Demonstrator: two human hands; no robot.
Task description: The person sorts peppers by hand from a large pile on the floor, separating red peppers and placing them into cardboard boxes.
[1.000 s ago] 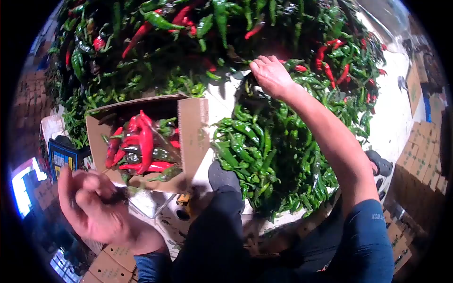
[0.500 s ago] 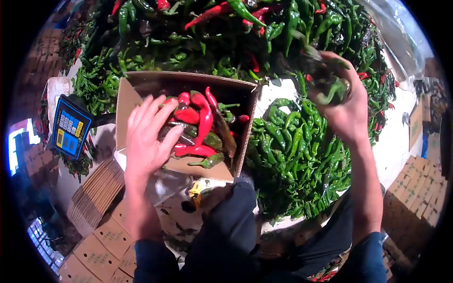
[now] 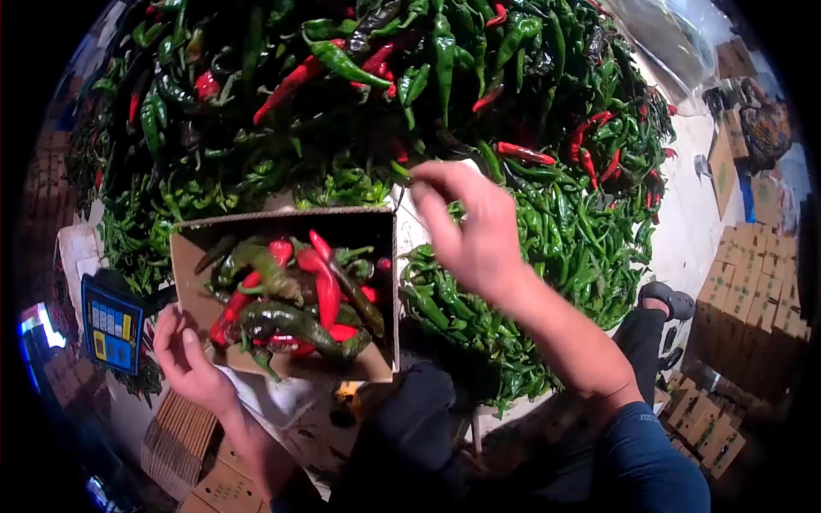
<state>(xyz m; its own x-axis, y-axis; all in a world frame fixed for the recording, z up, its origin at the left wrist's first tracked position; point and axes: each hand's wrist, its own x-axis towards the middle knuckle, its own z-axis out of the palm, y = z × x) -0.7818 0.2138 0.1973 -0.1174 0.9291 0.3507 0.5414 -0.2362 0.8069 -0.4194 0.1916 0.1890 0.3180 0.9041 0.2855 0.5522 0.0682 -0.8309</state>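
Note:
A cardboard box [image 3: 192,291] holds red chili peppers [image 3: 326,291] and dark green peppers [image 3: 291,325]. A pale green pepper [image 3: 272,275] in the box is smeared by motion. My left hand [image 3: 195,368] is open at the box's lower left corner, fingers up along its outer side. Past the box's upper right corner, my right hand [image 3: 475,231] is held over the pile's edge, thumb and forefinger apart. By its fingertips shows the tip of a green pepper [image 3: 399,169]; I see nothing gripped. Beneath that hand lies a heap of light green peppers [image 3: 530,308].
A large mound of green and red peppers [image 3: 445,68] spreads across the far side. Left of the box stands a scale display [image 3: 111,325]. Flattened cardboard [image 3: 180,436] leans below it. Stacked cartons [image 3: 744,274] and a shoe [image 3: 671,301] are at the right.
My right hand has moved left towards the box, and the green peppers it held are out of it. My left hand has gone from over the peppers to the box's outer corner.

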